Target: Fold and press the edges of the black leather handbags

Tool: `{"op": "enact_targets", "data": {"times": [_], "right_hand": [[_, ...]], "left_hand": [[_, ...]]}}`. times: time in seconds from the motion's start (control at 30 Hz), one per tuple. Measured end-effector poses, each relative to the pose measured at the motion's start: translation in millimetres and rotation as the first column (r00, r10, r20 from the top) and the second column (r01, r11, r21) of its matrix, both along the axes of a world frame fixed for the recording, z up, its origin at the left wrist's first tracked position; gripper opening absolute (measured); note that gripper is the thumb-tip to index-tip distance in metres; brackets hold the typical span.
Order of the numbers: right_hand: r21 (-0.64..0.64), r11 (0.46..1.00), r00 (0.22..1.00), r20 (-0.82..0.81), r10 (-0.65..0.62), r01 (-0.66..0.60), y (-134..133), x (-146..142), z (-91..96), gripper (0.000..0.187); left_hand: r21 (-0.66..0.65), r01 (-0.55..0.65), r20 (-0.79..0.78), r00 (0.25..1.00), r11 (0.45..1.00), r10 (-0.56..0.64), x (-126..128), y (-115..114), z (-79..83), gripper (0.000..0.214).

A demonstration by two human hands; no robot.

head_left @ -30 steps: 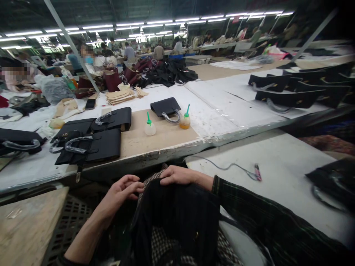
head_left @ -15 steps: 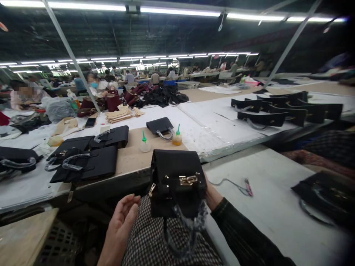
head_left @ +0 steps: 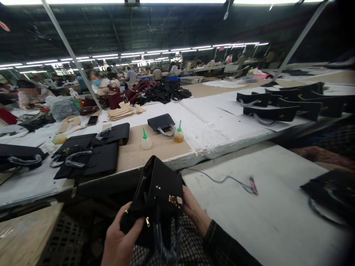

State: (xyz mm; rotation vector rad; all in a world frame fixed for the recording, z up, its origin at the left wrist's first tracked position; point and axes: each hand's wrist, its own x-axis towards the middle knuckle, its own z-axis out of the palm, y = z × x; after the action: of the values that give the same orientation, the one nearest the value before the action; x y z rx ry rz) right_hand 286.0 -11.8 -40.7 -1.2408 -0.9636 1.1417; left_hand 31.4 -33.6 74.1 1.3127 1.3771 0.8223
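Black handbag (head_left: 159,184), gold clasp (head_left: 175,200), held between left hand (head_left: 122,242), right hand (head_left: 195,212)

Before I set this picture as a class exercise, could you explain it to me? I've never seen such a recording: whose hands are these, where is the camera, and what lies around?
There is no machine here. A person works with two bare hands, and the one camera sits on that person's head, looking forward and down. The left hand and right hand hold a black handbag with a gold clasp, low in front of the worktable. On that table stand a clear squeeze bottle and an amber squeeze bottle, both green-tipped, near flat black bags. A thin cable lies on the nearer white surface. More black bags are lined up at the right. Other people work far behind.
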Motion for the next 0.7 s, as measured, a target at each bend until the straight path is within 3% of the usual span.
{"op": "enact_targets", "data": {"times": [0.07, 0.13, 0.2, 0.27, 0.3, 0.37, 0.4, 0.47, 0.57, 0.63, 0.7], "right_hand": [[-0.079, 0.996, 0.996, -0.081, -0.034, 0.027, 6, 14, -0.5, 0.037], [-0.094, 0.990, 0.990, -0.074, -0.116, 0.109, 4, 27, 10.8, 0.037], [0.029, 0.991, 0.990, 0.051, -0.130, 0.129, -4, 31, 32.9, 0.033], [0.215, 0.973, 0.956, 0.294, 0.013, -0.079, -13, 23, 59.3, 0.029], [0.291, 0.926, 0.896, 0.433, 0.098, -0.242, -16, 15, 71.2, 0.029], [0.342, 0.779, 0.715, 0.674, 0.188, -0.526, -17, -3, 88.3, 0.028], [0.340, 0.717, 0.637, 0.748, 0.187, -0.609, -16, -12, 92.9, 0.027], [0.324, 0.671, 0.552, 0.820, 0.153, -0.667, -11, -25, 95.8, 0.024], [0.310, 0.685, 0.551, 0.819, 0.158, -0.659, -3, -35, 93.7, 0.027], [0.303, 0.709, 0.590, 0.784, 0.194, -0.637, 1, -37, 93.8, 0.033], [0.263, 0.772, 0.624, 0.752, 0.211, -0.578, 3, -36, 96.1, 0.035]], "left_hand": [[0.008, 0.062, -0.086, 0.994, 0.998, -0.061, -19, 2, 13.4, 0.056], [-0.041, 0.120, -0.139, 0.982, 0.992, -0.125, -30, 4, 20.6, 0.054], [-0.086, 0.167, -0.175, 0.968, 0.982, -0.180, -33, 4, 19.9, 0.048], [-0.082, 0.196, -0.212, 0.955, 0.977, -0.210, -28, 4, 12.8, 0.039], [-0.065, 0.199, -0.235, 0.949, 0.978, -0.209, -26, 3, 7.9, 0.036], [-0.030, 0.195, -0.278, 0.940, 0.980, -0.195, -23, 3, -2.7, 0.036], [-0.010, 0.186, -0.298, 0.937, 0.983, -0.180, -24, 3, -8.0, 0.038], [0.041, 0.166, -0.344, 0.928, 0.985, -0.141, -29, 3, -18.4, 0.044], [0.190, 0.192, -0.401, 0.910, 0.963, -0.103, -43, 0, -33.9, 0.047], [0.271, 0.319, -0.444, 0.879, 0.908, -0.176, -52, -5, -43.6, 0.032], [0.315, 0.435, -0.492, 0.835, 0.844, -0.247, -59, -12, -51.4, 0.021]]}}
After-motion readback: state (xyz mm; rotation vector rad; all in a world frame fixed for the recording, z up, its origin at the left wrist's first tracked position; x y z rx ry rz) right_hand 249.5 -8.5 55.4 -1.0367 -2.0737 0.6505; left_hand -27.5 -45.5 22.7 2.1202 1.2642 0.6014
